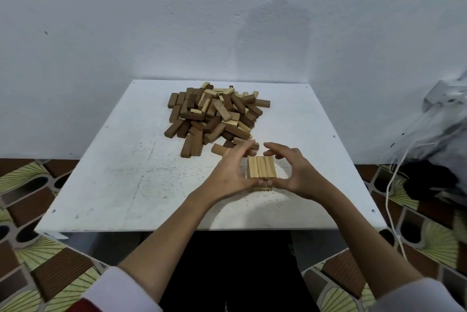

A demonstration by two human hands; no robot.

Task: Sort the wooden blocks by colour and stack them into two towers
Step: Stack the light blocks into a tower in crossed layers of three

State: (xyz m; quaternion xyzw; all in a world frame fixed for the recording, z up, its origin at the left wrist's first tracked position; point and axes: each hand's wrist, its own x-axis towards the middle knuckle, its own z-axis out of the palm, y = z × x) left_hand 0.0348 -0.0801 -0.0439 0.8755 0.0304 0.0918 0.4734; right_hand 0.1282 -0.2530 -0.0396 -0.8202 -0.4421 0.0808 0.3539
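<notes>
While our left hand [228, 172] and right hand [297, 172] cup the light tower [261, 166] from either side, both thumbs press against its near face and the fingers arch loosely above the far side, spread and not closed round anything. That low stack of pale blocks stands on the white table [126, 185], near the middle and slightly to the right. Beyond it, toward the far wall, the pile of blocks [214, 114] lies jumbled, dark and pale pieces mixed, with a few dark ones just beside our fingertips.

Both hands [228, 172] [294, 172] cup the light-block stack [261, 166] beside the pile [214, 114].
</notes>
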